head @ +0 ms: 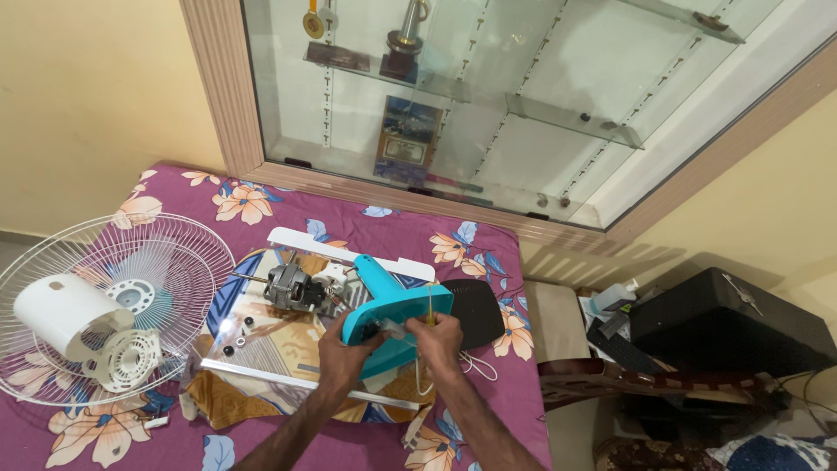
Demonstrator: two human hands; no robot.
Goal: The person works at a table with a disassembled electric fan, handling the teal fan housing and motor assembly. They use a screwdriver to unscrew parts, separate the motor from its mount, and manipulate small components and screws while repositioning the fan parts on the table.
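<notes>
Flowered cloth (261, 205) is bearing a blue fan stand (397, 310); left hand (344, 353) is clamping it, right hand (436, 336) pinching a screwdriver (429, 307) (tip hidden).

Pale yellow walls (87, 105) enclose the room. A glass-fronted display cabinet (488, 105) with a wooden frame (218, 87) is set into the wall; its glass shelves (571, 118) hold a trophy (405, 39), a medal (314, 22) and a framed picture (408, 131) (details too small to tell). Below it a purple floral cloth (261, 205) covers the table. To the right stands a black case (724, 318). The light is soft and even.
</notes>
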